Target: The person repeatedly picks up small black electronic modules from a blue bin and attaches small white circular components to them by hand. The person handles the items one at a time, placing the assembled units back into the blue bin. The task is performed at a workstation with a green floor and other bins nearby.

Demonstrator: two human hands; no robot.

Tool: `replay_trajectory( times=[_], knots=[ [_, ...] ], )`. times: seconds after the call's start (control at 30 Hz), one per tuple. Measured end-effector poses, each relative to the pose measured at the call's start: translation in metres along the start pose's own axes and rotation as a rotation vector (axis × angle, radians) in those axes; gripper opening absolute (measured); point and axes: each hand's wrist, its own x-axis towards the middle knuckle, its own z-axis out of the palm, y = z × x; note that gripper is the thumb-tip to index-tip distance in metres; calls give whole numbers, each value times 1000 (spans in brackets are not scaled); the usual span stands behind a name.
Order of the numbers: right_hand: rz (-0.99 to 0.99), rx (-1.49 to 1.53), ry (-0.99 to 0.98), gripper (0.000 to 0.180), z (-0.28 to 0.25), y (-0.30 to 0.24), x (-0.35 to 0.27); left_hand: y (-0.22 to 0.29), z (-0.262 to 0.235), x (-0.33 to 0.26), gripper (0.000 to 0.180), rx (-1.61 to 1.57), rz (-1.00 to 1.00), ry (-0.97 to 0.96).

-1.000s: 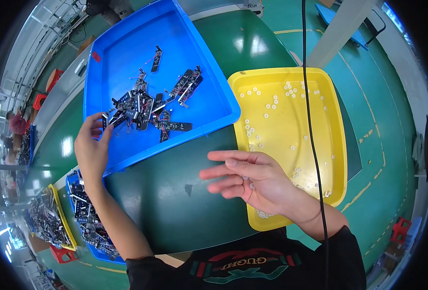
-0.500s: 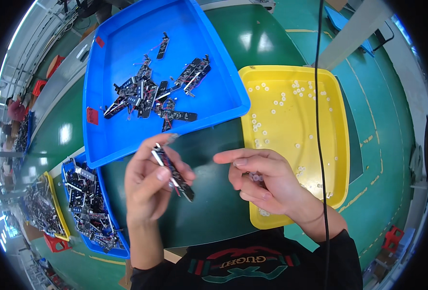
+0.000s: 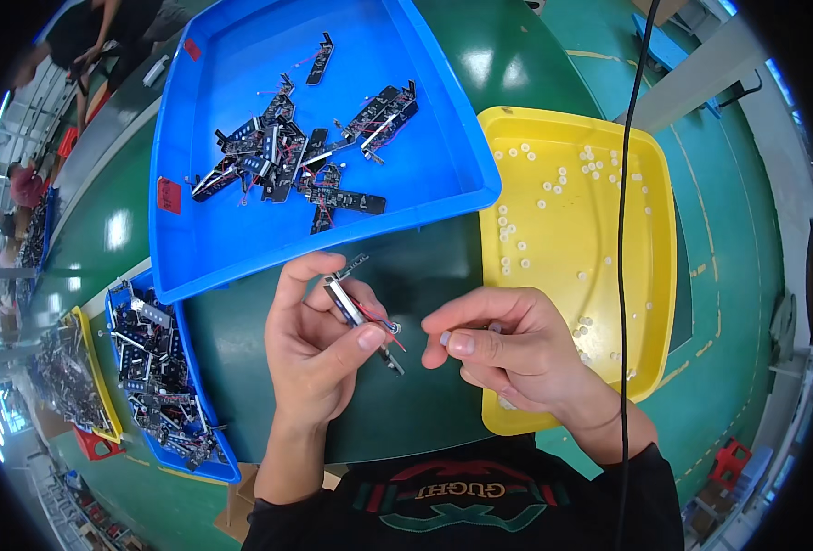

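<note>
My left hand (image 3: pixel 307 363) is closed around a narrow black circuit board assembly (image 3: pixel 342 301) with a white strip along it. Thin red and dark wires (image 3: pixel 379 321) stick out from its side toward my other hand. A short gap away, my right hand (image 3: pixel 526 354) pinches a small white plastic ring (image 3: pixel 445 338) between thumb and forefinger. A few more pale bits show partly behind its curled fingers. Past my hands, a large blue tray (image 3: pixel 214 110) holds a loose pile of similar circuit boards (image 3: pixel 273 156). The yellow tray (image 3: pixel 563 257) at the right has many small white rings (image 3: pixel 599 167) scattered in it.
A smaller blue bin (image 3: pixel 227 464) full of circuit boards stands at the left, with a yellow bin (image 3: pixel 103 367) of boards beyond it. A black cable (image 3: pixel 624 230) hangs down over the yellow tray. Another person (image 3: pixel 85 46) is at the far upper left.
My left hand has turned the circuit board, bringing its wires into view. My right forefinger, stretched out before, has bent to meet the thumb around a white ring.
</note>
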Motion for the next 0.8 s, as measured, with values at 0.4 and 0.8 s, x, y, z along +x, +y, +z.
replay_trajectory(
  times=[0.4,0.8],
  knots=[
    [-305,-167,-177,13,-3,8,1,-6,6,-8,50,-158,-221,-70],
    [-383,-137,-168,13,-1,17,4,-13,7,-9,50,-312,-371,-85]
  ],
)
